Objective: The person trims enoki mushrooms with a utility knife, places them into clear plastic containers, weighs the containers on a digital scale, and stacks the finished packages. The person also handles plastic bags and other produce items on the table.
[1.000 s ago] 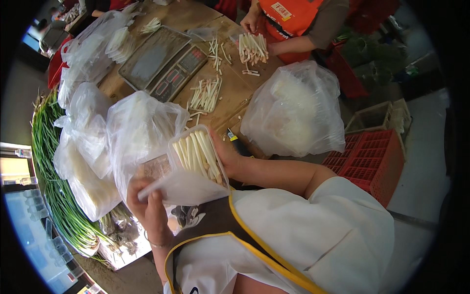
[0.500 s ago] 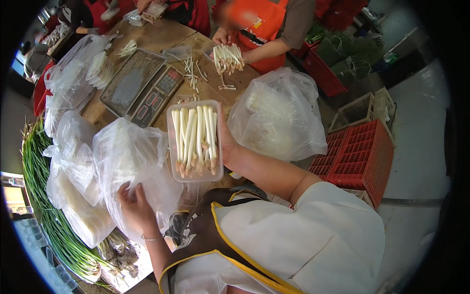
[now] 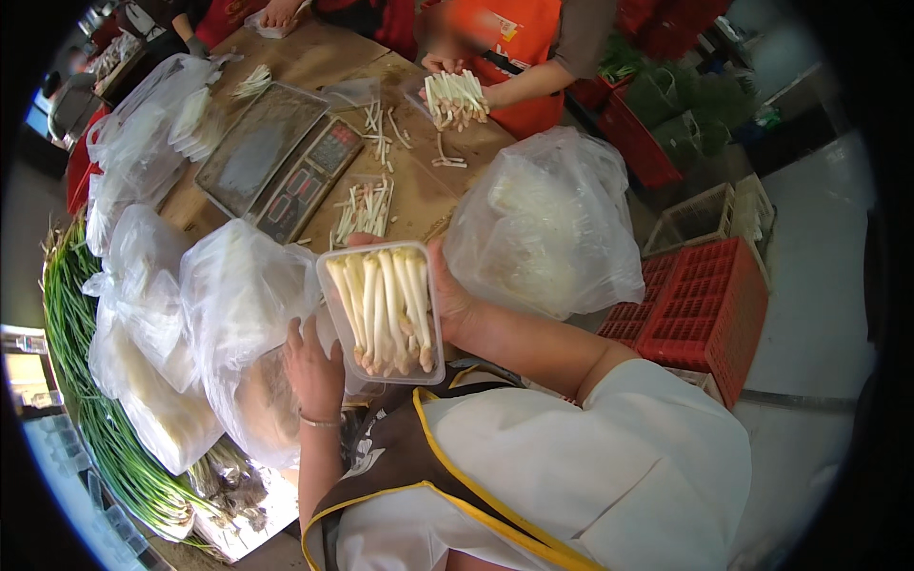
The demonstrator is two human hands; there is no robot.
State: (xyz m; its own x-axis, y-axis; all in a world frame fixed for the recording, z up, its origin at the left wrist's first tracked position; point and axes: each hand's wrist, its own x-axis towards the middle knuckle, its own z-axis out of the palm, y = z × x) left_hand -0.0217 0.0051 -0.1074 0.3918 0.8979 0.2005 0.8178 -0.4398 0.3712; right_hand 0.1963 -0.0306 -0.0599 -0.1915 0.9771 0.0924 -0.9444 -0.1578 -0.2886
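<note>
Left hand moves in beside the stalk-filled tray

Half a second ago it hovered over the clear bag; now, fingers loosely spread, it is close against the tray's left side, touching or not unclear. The right hand grips the tray's other side, lower now. Beyond, loose pieces reappear on the surface.

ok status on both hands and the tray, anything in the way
Right hand gripping clear tray of white stalks. Left hand open beside it. Plastic bag close by left hand; nothing covering the stalks.
</note>
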